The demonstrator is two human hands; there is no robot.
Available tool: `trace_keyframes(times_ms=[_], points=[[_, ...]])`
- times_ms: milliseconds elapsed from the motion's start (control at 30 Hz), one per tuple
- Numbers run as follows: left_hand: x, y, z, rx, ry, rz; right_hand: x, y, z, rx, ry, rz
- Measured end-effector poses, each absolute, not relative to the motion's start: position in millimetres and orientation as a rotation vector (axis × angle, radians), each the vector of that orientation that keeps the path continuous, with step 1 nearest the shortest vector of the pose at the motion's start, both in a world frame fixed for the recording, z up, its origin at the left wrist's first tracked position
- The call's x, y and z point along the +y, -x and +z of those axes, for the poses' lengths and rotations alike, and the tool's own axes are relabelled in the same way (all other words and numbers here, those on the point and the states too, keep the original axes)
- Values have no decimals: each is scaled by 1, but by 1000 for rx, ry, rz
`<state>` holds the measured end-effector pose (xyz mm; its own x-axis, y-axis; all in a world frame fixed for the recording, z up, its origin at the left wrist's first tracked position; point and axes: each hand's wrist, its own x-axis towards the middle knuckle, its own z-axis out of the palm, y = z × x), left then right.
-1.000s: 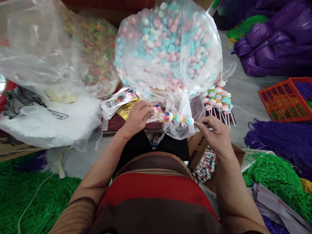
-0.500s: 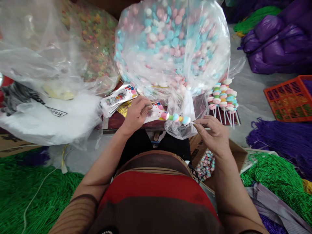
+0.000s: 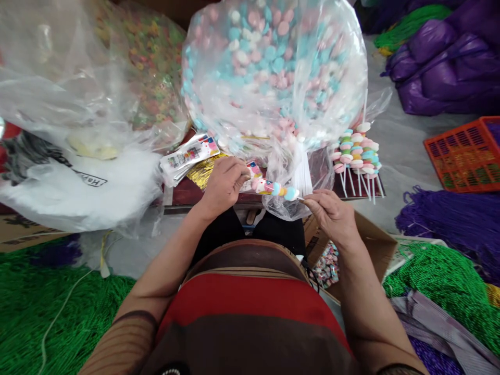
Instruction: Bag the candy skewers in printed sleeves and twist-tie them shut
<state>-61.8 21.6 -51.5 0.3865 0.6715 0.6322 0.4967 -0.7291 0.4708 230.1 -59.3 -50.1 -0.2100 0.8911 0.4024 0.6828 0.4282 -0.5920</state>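
Observation:
My left hand pinches a printed clear wrapper by its end. Between my hands is a candy skewer of blue, yellow and pink pieces, its left part inside the wrapper. My right hand is closed on the white stick at the skewer's right end. More flat wrappers lie beyond my left hand, beside gold ties. White sticks stand in a clear bag behind the skewer. Several filled skewers lie at the table's right end.
Large clear bags of pastel candies and ring-shaped candies fill the back. An open cardboard box with wrapped candy sits below my right forearm. An orange crate is on the right, near purple and green cords.
My right hand has moved left with the skewer, and the skewer's left part has gone into the wrapper. My left hand has shifted slightly right, keeping its pinch.

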Motion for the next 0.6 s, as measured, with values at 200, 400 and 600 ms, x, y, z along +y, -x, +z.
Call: trace_keyframes(times_ms=[200, 400, 600], points=[[29, 60, -39, 1128, -2342, 1330, -66, -215, -44, -1699, 1390, 866], [33, 38, -33, 1072, -1732, 1865, -63, -170, -51, -1294, 1282, 1123], [11, 22, -9, 816, -1022, 1423, -57, -139, -55, -1168, 1174, 1271]])
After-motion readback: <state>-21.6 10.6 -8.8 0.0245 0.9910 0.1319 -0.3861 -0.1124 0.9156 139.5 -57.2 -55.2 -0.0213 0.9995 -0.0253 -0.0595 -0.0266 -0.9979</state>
